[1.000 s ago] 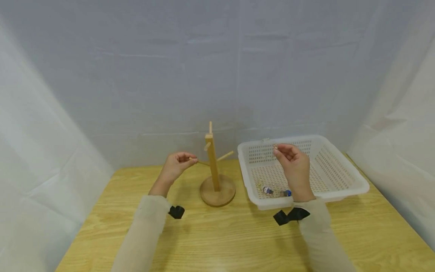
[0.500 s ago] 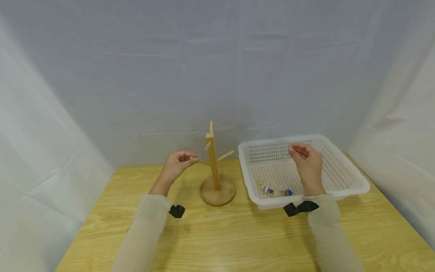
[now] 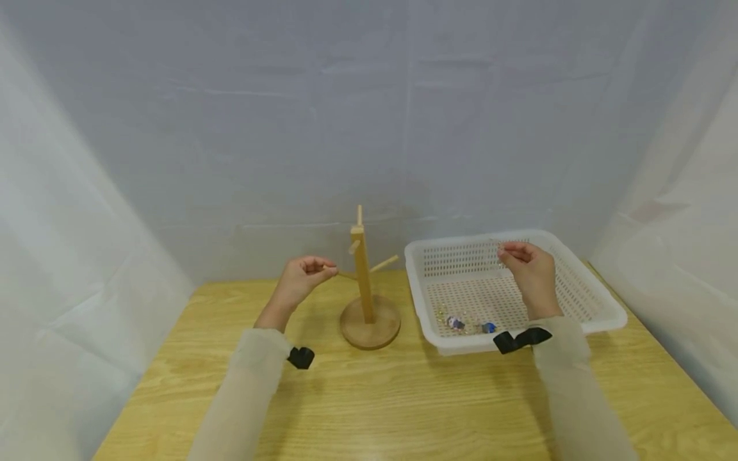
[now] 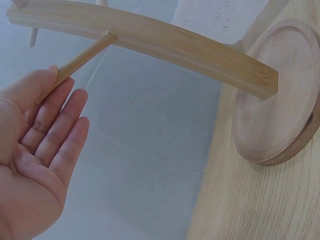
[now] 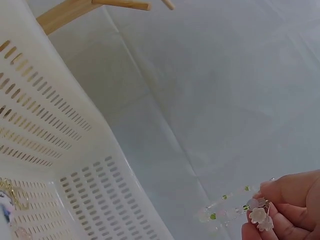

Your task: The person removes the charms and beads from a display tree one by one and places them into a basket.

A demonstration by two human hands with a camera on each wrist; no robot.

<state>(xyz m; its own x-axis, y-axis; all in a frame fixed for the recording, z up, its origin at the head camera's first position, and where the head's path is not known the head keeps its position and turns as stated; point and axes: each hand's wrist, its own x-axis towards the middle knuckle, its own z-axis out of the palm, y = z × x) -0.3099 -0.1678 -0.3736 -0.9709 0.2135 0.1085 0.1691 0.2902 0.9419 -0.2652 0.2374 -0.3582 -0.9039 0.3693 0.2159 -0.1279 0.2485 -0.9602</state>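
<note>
A wooden stand (image 3: pixel 362 282) with a round base and several pegs stands upright near the table's back edge. My left hand (image 3: pixel 294 283) pinches the end of one wooden peg (image 4: pixel 82 60) between thumb and index finger; its other fingers are loosely extended. Over the white basket is my right hand (image 3: pixel 533 276), pinching a beaded bracelet (image 5: pixel 258 216) between thumb and fingers. In the right wrist view the bracelet shows clear and green beads and white flower charms. The head view shows it only faintly. The visible pegs bear nothing.
A white perforated basket (image 3: pixel 425 326) stands right of the stand. Small trinkets with gold-coloured parts, one purple and white (image 3: pixel 455 323) and one blue (image 3: pixel 489 327), lie at its near left. Pale sheeting (image 3: pixel 288 128) hangs behind the wooden table (image 3: pixel 369 403).
My right hand has moved right over the basket with the bracelet, away from the stand. The left hand stays at the peg, almost still.
</note>
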